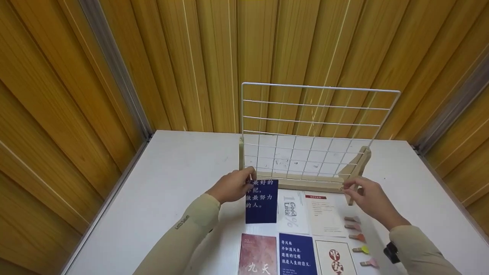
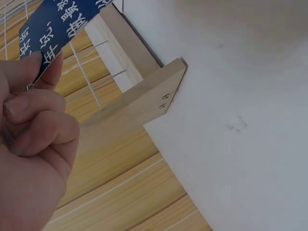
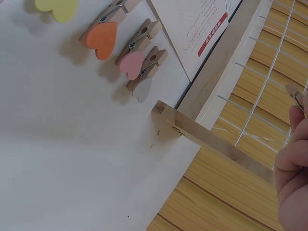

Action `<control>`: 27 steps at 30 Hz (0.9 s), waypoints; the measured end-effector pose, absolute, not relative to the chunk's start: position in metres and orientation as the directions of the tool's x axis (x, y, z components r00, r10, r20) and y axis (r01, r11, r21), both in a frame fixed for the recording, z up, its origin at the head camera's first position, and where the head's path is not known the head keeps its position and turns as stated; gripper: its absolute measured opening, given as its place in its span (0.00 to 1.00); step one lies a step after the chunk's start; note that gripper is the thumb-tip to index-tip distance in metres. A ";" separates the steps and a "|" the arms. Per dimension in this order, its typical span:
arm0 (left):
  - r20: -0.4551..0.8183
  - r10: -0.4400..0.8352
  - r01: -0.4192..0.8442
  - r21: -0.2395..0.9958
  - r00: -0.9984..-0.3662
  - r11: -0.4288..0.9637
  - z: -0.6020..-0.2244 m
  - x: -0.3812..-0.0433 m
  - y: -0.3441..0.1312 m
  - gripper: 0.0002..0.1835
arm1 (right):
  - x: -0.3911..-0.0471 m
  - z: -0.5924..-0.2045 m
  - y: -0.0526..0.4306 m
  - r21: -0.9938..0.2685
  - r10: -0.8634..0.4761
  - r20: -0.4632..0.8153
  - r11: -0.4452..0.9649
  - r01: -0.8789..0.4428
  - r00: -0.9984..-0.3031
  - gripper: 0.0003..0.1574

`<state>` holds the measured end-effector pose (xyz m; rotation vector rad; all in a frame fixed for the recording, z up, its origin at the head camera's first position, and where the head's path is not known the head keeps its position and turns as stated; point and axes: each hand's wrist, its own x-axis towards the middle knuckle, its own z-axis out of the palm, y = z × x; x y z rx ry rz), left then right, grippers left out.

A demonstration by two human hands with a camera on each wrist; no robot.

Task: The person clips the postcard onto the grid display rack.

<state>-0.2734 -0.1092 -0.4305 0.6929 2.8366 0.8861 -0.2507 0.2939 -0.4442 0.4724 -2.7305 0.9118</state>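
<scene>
My left hand (image 1: pixel 233 185) pinches a dark blue card (image 1: pixel 261 208) with white characters by its upper left edge, between thumb and fingers. The card hangs in front of the left end of a white wire grid rack (image 1: pixel 321 87) with a wooden stand (image 1: pixel 305 184). At the right end of that stand, my right hand (image 1: pixel 369 196) pinches a small wooden clothespin (image 3: pixel 295 94), partly cut off at the edge of the right wrist view. Several heart-topped clothespins (image 1: pixel 358 237) lie in a column on the table below the right hand.
On the white table (image 1: pixel 183 168) lie a "Good Luck" card (image 1: pixel 293 219), a cream card (image 1: pixel 328 217), a reddish card (image 1: pixel 258 248), a second blue card (image 1: pixel 297 256) and a card with red circles (image 1: pixel 335 256). Yellow wood-look panels (image 1: pixel 191 57) enclose the back and sides.
</scene>
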 end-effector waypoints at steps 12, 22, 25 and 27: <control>0.083 0.443 0.413 0.545 -0.893 0.730 -0.392 -0.280 -0.115 0.07 | -0.248 -0.437 0.291 -0.518 -0.180 0.361 0.777 -0.358 -0.915 0.13; 0.154 0.424 0.441 0.500 -0.892 0.745 -0.360 -0.289 -0.121 0.06 | -0.248 -0.440 0.287 -0.545 -0.151 0.367 0.765 -0.344 -0.918 0.11; 0.203 0.407 0.453 0.486 -0.890 0.748 -0.350 -0.294 -0.124 0.05 | -0.249 -0.439 0.288 -0.557 -0.147 0.357 0.759 -0.336 -0.922 0.11; 0.224 0.398 0.456 0.480 -0.890 0.750 -0.343 -0.296 -0.126 0.04 | -0.249 -0.439 0.288 -0.561 -0.141 0.350 0.760 -0.328 -0.926 0.11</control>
